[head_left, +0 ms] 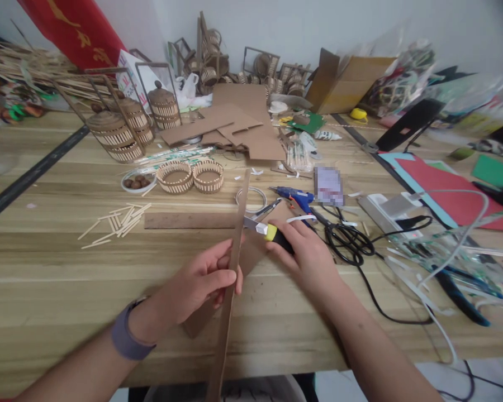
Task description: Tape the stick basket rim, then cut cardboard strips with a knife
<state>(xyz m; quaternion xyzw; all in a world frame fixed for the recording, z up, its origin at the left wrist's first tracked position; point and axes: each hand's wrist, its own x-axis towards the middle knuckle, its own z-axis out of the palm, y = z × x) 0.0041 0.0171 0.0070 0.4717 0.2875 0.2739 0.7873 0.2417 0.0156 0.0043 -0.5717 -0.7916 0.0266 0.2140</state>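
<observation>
My left hand [212, 276] pinches a long narrow strip of brown cardboard [243, 204] between thumb and fingers. The strip stands lengthwise before me, its near end reaching past the table's front edge. A utility knife [272, 232] with a yellow and black handle is gripped in my right hand [305, 251]; its blade points left and meets or nearly meets the strip's right edge. Behind the strip lies a second flat cardboard strip [188, 220]. A piece of cardboard [254, 254] rests below my hands, partly hidden by them. Scissors and a tape roll [263, 202] lie just beyond the knife.
Two round stick-sided rings [174, 177] stand beside a bowl of brown balls [137, 183]. Loose sticks [116, 220] lie at left. A blue glue gun [294, 195], coiled black cable [347, 243], power strip [385, 215] and pliers [461, 296] occupy the right. Cardboard sheets [268, 134] lie behind.
</observation>
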